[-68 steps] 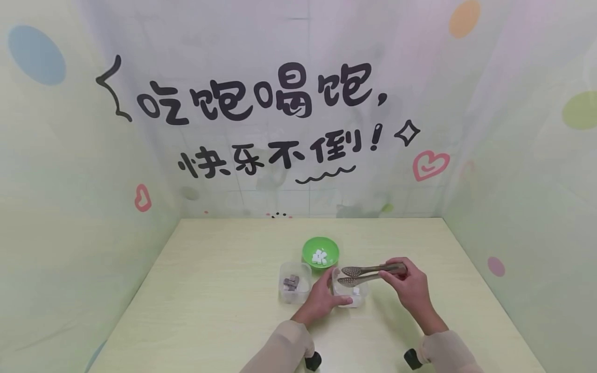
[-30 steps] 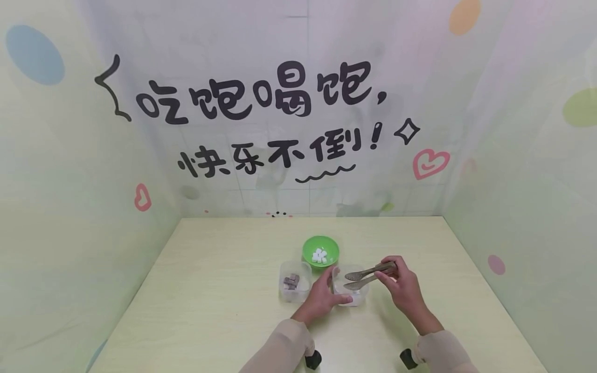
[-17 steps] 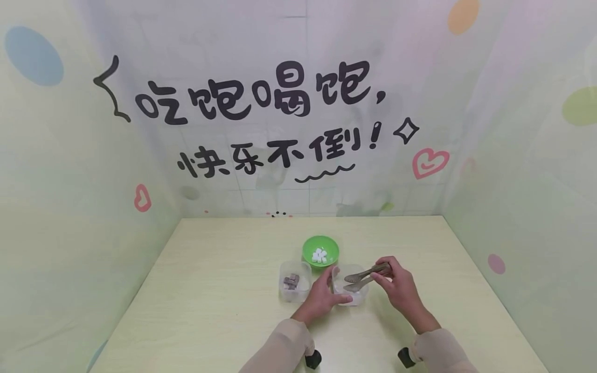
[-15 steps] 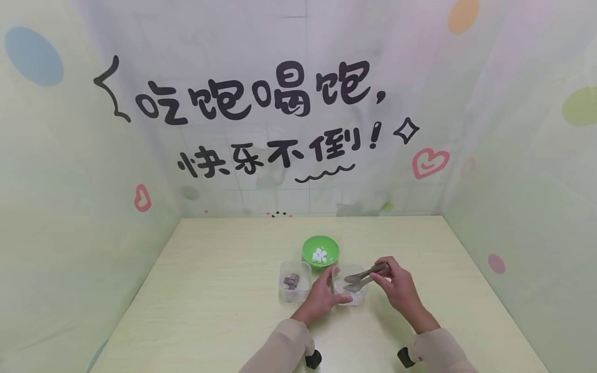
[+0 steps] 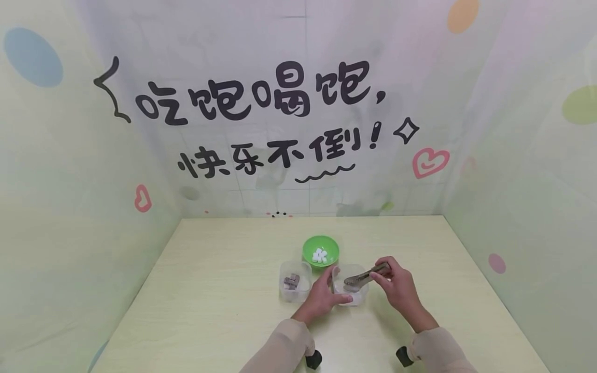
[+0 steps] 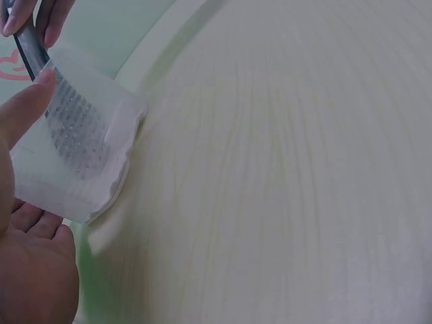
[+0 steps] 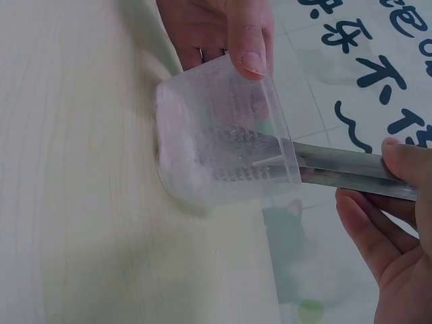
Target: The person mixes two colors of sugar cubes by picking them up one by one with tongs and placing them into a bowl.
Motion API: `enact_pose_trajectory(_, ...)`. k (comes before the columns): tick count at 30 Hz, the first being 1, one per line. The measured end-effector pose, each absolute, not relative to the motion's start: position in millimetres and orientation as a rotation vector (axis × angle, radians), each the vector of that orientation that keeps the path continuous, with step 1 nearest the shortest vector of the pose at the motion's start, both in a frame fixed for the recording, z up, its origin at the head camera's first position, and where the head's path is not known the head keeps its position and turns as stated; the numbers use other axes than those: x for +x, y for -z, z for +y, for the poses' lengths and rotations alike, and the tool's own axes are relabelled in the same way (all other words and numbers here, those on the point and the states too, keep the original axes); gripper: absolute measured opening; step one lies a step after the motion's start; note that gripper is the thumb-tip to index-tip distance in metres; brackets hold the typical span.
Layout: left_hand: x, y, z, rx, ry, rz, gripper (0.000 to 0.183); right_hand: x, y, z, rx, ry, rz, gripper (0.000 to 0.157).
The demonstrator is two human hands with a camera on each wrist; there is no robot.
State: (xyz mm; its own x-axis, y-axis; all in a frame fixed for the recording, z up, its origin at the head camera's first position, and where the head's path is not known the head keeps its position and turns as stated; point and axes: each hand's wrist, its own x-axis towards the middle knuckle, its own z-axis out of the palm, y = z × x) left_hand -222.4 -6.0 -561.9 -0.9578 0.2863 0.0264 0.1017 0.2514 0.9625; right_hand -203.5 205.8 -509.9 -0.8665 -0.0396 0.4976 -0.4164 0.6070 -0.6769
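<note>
My left hand (image 5: 322, 298) holds the right-hand clear plastic container (image 5: 359, 299) by its side, thumb on the near wall. In the right wrist view that container (image 7: 196, 94) stands on the table. My right hand (image 5: 402, 290) grips metal tongs (image 5: 373, 272), whose perforated tips lie together inside the container. Whether a cube is pinched between the tips I cannot tell; the walls are cloudy. Behind stands a green bowl (image 5: 332, 246) with several white cubes (image 5: 320, 255). Left of my left hand, a second clear container (image 5: 304, 271) contains several purplish-brown cubes (image 5: 291, 281).
The pale wooden table (image 5: 224, 269) is enclosed by printed fabric walls (image 5: 298, 202) at the back and both sides. Both containers and the bowl stand close together, with my left hand between the containers.
The tongs have moved a little left and down into the right-hand container, and their tips have come together. My left hand and its container have hardly moved.
</note>
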Motion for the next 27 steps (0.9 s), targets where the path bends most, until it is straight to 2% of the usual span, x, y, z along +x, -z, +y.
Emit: enact_pose_trajectory(27,-222.7,562.2,-6.7,0.356,-1.813,2.326,0.093,-205.6,496.1,207.7,0.329,-1.328,-2.17,0.027)
